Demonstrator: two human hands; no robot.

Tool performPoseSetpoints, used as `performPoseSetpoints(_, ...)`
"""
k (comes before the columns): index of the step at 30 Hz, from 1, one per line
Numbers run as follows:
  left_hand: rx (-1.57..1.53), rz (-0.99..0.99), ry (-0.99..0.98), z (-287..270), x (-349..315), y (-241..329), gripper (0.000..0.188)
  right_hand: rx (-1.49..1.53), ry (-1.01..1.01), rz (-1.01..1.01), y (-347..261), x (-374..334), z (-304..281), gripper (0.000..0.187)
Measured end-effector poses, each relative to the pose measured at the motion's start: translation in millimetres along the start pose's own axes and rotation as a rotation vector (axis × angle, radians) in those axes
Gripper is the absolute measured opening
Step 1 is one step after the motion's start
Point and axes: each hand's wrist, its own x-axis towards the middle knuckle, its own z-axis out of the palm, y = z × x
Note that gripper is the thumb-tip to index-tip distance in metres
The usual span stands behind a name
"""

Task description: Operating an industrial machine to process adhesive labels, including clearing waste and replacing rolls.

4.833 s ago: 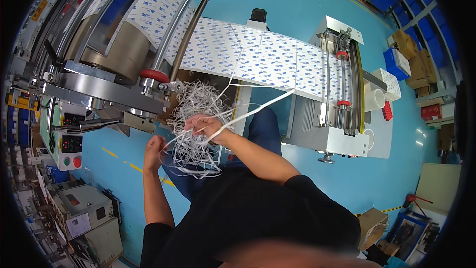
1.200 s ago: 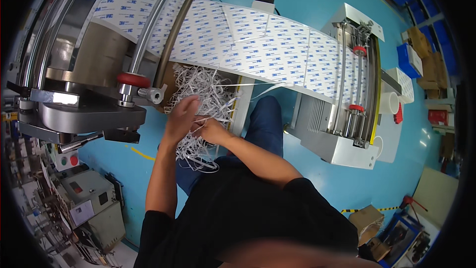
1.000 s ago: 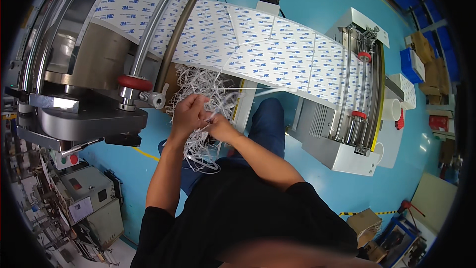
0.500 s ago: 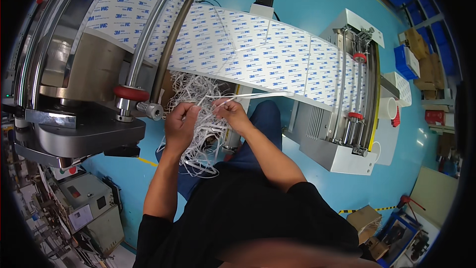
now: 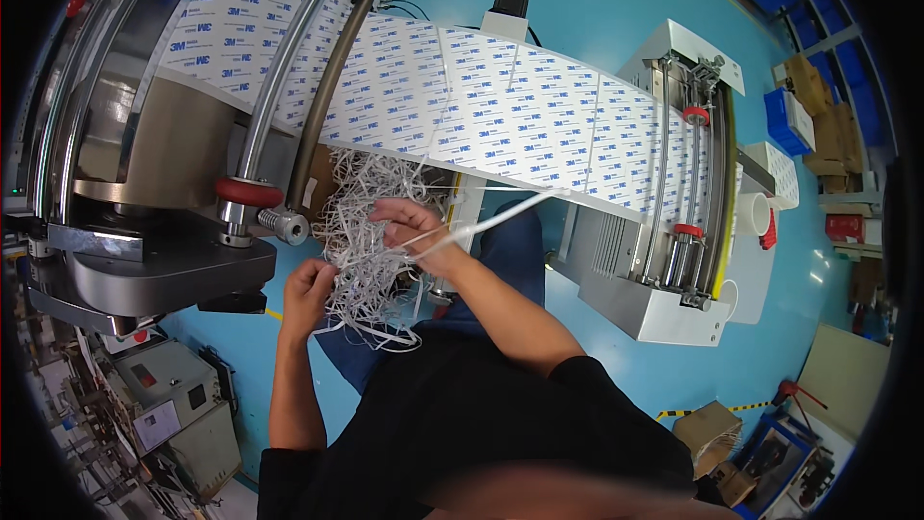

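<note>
A wide white sheet [image 5: 549, 120] with blue print stretches between two machine ends. From its near edge a narrow white strip [image 5: 510, 212] runs down to my right hand [image 5: 428, 236], whose fingers are stretched out and apart. The strip passes across that hand, thinning toward the left. Lower left, my left hand [image 5: 308, 291] is closed in a pinch at the heap's edge, apparently on the strip's end; the fingertips hide most of it. Beneath both hands lies a tangled heap of white strips [image 5: 371, 289], bulging from a cardboard box [image 5: 316, 183] mostly hidden under it.
At left, a machine with metal rollers [image 5: 279, 77] and a red-ringed shaft [image 5: 248, 193] stands close to my left hand. The roller unit [image 5: 688, 183] carries the sheet's right end. A grey control cabinet [image 5: 173, 385] stands lower left. Boxes and shelving [image 5: 818, 116] line the right.
My left hand has moved down and left, away from my right hand. The right hand has opened its pinch, spreading its fingers lower over the heap. The strip now slants down more steeply.
</note>
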Motion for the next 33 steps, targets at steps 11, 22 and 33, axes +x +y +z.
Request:
performPoseSetpoints(11, -0.489, -0.081, -0.037, -24.5, -3.9, -37.2, 0.019, 0.142, -0.097, 0.034, 19.2, -4.0, 1.2, 0.02)
performPoseSetpoints(22, -0.378, 0.007, -0.065, -17.3, -12.6, -25.5, 0.016, 0.01, -0.151, 0.006, -3.7, 1.1, 14.3, 0.03)
performPoseSetpoints(33, -0.325, -0.017, -0.067, -20.2, -24.6, -13.4, 0.007, 0.032, -0.129, -0.044, -7.7, -2.0, 17.3, 0.023)
